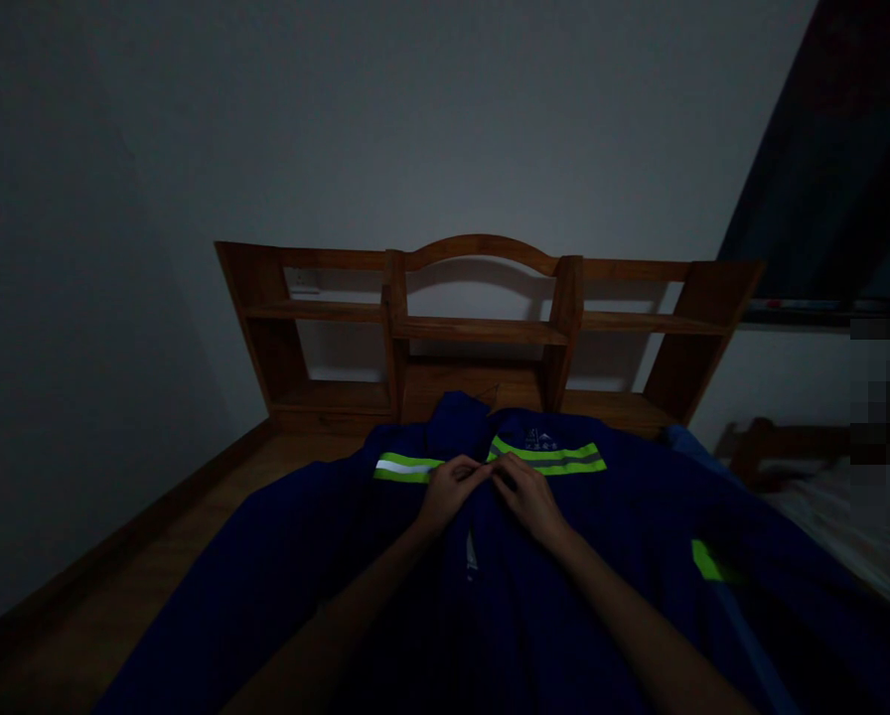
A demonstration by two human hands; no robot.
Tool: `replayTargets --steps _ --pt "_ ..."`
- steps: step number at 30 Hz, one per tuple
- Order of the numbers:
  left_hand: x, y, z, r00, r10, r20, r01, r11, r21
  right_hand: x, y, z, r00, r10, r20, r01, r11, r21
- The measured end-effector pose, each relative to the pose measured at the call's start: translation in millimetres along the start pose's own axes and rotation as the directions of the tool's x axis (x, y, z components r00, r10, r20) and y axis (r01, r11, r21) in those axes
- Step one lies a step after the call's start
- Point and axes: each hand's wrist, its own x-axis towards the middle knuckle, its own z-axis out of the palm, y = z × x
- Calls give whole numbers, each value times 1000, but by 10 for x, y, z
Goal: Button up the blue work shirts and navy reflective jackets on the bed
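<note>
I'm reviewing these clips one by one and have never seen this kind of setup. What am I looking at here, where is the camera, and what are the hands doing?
There is no machine: one camera on a person's head looks forward and down at their own bare hands. A dark blue work jacket with yellow-green reflective stripes lies spread on a wooden surface. The left hand and right hand meet at the jacket's front opening near the collar, pinching the fabric edges together. Behind stands a wooden shelf unit against a grey wall. The room is dim, so finer detail is unclear.
</note>
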Motion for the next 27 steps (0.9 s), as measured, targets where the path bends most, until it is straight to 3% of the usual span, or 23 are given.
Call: replayTargets --steps 9,18,27 --pt "36 -140 6 999 -20 -25 20 999 31 -8 -23 6 999 24 25 -24 1000 -19" --pt "70 -215 -26 982 -178 64 181 983 -43 -22 -24 62 999 -3 51 3 1000 -1" --pt "81 -283 -32 969 -248 23 249 960 -130 -22 -72 28 998 16 56 -14 999 -41"
